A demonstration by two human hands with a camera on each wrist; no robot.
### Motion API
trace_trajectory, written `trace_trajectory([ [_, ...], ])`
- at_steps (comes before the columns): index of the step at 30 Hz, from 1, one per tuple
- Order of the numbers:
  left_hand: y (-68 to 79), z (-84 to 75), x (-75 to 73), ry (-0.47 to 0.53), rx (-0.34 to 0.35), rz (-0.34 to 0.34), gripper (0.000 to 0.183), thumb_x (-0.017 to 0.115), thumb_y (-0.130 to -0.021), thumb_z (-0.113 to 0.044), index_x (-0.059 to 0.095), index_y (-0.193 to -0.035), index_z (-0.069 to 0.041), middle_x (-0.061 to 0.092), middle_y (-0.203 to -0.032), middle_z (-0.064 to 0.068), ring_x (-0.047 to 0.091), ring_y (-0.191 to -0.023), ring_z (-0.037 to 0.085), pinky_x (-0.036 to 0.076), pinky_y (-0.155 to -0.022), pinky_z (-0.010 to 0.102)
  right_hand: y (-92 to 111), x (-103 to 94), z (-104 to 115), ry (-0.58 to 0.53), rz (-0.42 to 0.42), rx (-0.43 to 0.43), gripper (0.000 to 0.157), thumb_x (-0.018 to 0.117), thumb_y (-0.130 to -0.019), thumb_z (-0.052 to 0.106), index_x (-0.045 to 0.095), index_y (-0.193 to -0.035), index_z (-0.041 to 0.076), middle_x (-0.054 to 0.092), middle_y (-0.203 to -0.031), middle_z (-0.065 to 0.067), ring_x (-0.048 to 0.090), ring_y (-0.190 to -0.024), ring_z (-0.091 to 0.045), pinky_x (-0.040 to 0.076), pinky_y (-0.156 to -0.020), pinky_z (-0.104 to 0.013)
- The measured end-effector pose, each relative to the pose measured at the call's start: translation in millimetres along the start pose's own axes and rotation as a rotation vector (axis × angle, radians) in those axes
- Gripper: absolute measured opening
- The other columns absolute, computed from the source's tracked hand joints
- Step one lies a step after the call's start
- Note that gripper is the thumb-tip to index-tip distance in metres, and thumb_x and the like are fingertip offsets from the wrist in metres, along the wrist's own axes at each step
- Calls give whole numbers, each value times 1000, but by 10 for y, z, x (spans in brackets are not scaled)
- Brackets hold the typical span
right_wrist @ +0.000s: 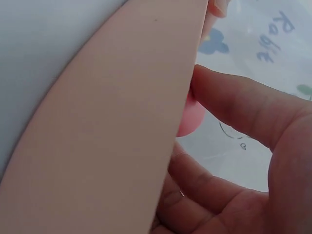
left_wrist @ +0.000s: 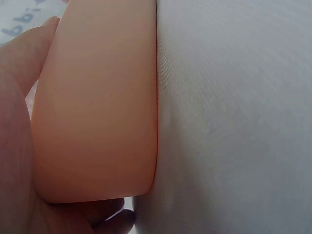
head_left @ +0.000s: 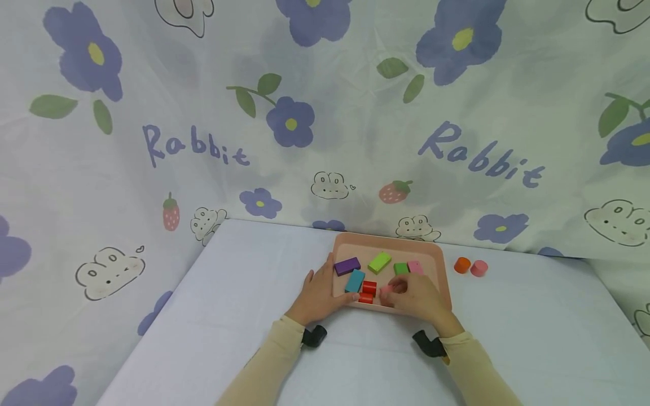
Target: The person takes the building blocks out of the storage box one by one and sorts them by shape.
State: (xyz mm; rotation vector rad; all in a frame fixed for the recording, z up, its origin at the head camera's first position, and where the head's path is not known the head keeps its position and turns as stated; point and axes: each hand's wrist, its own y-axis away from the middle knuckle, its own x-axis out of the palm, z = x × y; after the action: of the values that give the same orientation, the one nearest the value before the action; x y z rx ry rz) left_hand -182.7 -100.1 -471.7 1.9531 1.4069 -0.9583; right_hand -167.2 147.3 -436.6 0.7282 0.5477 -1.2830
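A pink tray (head_left: 350,239) holds several coloured blocks. My left hand (head_left: 321,294) grips its near left corner, the thumb at the front rim and the fingers along the left side; the tray wall (left_wrist: 97,107) fills much of the left wrist view. With thumb and fingers my right hand (head_left: 418,294) pinches a pink cylinder block (right_wrist: 193,119) inside the tray near the front rim. Left of that block lie two red cylinder blocks, one red block (head_left: 369,286) behind the other (head_left: 365,298). A blue rectangular block (head_left: 355,280) is close to my left thumb.
Farther back in the tray are a purple block (head_left: 347,266), a lime block (head_left: 380,261), a green block (head_left: 401,268) and a pink flat block (head_left: 414,267). Right of the tray, an orange cylinder (head_left: 462,265) and another pink cylinder (head_left: 479,268) stand on the white table (head_left: 533,316).
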Motion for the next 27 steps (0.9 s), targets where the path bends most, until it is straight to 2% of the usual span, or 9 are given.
trace_trajectory([
  [8,-7,1,9,0,-11,5,117,64,-85,-68,5,-161,-1,26,-164,16,28,-149,32,11,-119,61,10,-103,-41,25,-29,-47,33,76,-89,24,73,-117,6,67,-95,-1,59,-91,-19,57,-81,-36],
  [13,-14,9,18,-10,-12,3,118,64,-85,-69,5,-161,-1,27,-163,17,29,-149,32,11,-119,62,6,-174,-88,-15,-34,-68,34,75,-90,20,71,-120,6,66,-98,-2,57,-93,-21,55,-84,-37],
  [20,-9,13,20,-9,-7,1,118,63,-85,-70,5,-160,0,27,-163,17,29,-149,32,11,-119,62,24,-267,-169,-3,-88,-93,34,76,-88,23,72,-117,5,66,-92,-1,57,-87,-20,51,-78,-33],
  [27,-10,9,18,-17,-18,8,118,63,-85,-70,3,-161,-2,25,-164,16,27,-150,31,9,-120,61,77,-405,-220,-8,-123,-83,41,77,-88,28,70,-121,5,69,-96,-2,59,-89,-20,49,-76,-33],
])
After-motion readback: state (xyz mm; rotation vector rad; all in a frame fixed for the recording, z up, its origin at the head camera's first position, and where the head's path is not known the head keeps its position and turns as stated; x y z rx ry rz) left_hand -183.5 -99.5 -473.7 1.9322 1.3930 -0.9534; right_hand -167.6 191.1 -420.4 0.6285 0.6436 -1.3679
